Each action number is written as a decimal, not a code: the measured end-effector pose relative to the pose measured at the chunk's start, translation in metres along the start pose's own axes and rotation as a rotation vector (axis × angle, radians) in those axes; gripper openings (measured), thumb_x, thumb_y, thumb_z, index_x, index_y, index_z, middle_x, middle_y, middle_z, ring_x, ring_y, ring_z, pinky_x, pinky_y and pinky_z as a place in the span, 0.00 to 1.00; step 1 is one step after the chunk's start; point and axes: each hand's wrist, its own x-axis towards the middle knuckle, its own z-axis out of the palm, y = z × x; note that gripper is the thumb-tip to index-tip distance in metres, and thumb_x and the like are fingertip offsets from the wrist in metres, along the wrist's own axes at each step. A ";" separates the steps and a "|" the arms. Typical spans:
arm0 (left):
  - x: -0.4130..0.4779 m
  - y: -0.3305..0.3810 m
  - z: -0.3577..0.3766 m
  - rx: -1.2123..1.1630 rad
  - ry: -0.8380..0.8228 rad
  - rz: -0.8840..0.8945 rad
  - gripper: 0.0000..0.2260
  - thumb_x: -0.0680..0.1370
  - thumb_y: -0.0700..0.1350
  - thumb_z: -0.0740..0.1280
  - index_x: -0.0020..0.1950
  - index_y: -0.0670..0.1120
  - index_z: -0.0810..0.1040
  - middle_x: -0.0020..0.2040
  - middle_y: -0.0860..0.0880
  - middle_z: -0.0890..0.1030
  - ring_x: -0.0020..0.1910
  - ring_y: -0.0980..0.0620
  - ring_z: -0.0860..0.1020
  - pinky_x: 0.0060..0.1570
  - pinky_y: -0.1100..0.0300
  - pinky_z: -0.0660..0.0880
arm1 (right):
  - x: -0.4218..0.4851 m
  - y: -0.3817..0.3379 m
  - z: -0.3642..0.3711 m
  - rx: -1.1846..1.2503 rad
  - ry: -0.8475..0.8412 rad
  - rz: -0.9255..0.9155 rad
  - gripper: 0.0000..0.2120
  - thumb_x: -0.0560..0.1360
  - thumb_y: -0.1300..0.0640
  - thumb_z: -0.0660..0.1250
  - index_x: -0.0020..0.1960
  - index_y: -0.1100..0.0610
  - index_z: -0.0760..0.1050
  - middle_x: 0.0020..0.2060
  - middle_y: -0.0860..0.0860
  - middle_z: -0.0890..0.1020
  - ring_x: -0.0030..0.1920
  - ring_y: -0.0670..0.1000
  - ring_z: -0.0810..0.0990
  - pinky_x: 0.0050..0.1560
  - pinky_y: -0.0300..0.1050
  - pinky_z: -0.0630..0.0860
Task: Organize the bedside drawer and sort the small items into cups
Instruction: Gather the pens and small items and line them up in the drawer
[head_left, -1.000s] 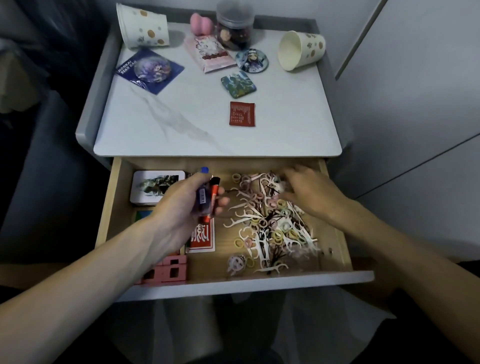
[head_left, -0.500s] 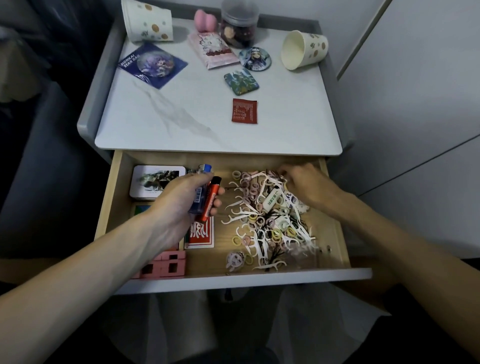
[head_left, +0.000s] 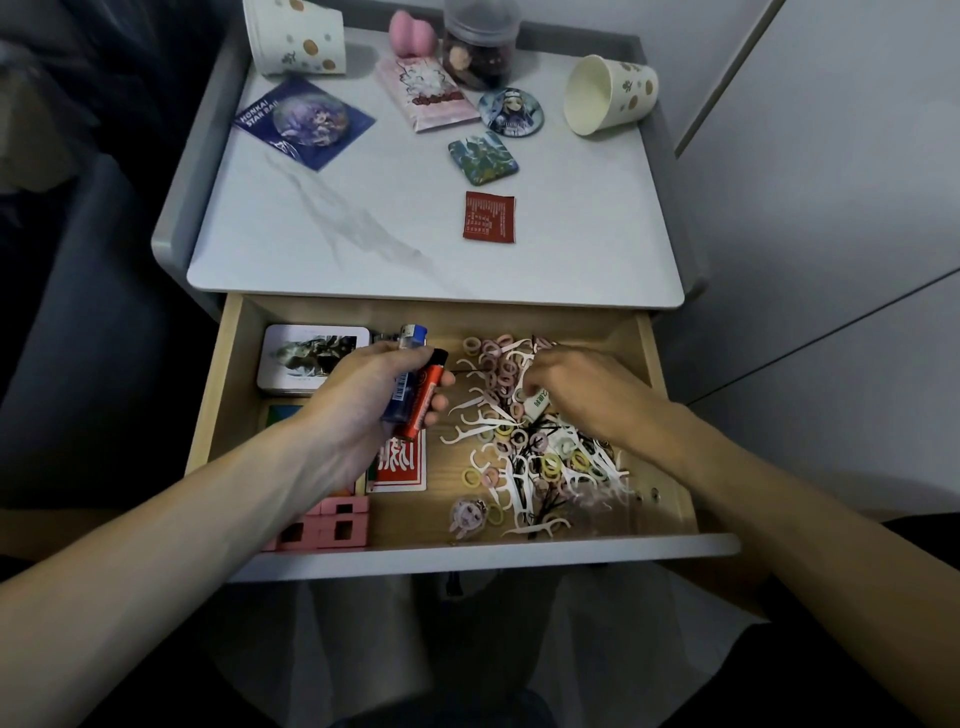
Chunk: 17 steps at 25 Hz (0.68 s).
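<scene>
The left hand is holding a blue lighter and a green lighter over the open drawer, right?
Not quite. The head view shows the left hand holding a blue plastic lighter and an orange-red plastic lighter, not a green one, over the open wooden drawer.

White nightstand top (head_left: 571, 249) with paper cups (head_left: 610, 93), jar (head_left: 480, 52), badges (head_left: 510, 111), red packet (head_left: 489, 216)

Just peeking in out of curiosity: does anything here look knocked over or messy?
Yes. One paper cup lies on its side at the back right of the nightstand top. In the drawer, floss picks and hair rings form one tangled heap.
</scene>
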 end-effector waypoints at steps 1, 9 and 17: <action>0.001 0.000 -0.001 -0.002 0.004 -0.003 0.11 0.82 0.41 0.62 0.62 0.36 0.73 0.41 0.42 0.83 0.32 0.50 0.78 0.30 0.60 0.76 | 0.000 0.001 0.005 -0.032 -0.023 -0.008 0.22 0.73 0.72 0.64 0.62 0.53 0.78 0.59 0.51 0.78 0.59 0.55 0.78 0.59 0.53 0.77; 0.001 -0.001 -0.008 0.002 0.000 -0.022 0.13 0.81 0.40 0.63 0.63 0.34 0.73 0.39 0.44 0.82 0.32 0.51 0.78 0.29 0.61 0.76 | 0.004 0.003 0.018 -0.155 0.076 -0.057 0.23 0.68 0.72 0.69 0.60 0.59 0.75 0.51 0.55 0.81 0.51 0.57 0.81 0.45 0.53 0.80; 0.002 -0.001 -0.011 0.018 0.026 -0.054 0.29 0.73 0.37 0.73 0.71 0.36 0.67 0.37 0.45 0.79 0.29 0.53 0.77 0.28 0.62 0.76 | 0.001 0.006 0.014 -0.083 0.187 -0.070 0.08 0.71 0.59 0.75 0.47 0.55 0.78 0.40 0.51 0.83 0.42 0.54 0.82 0.44 0.48 0.78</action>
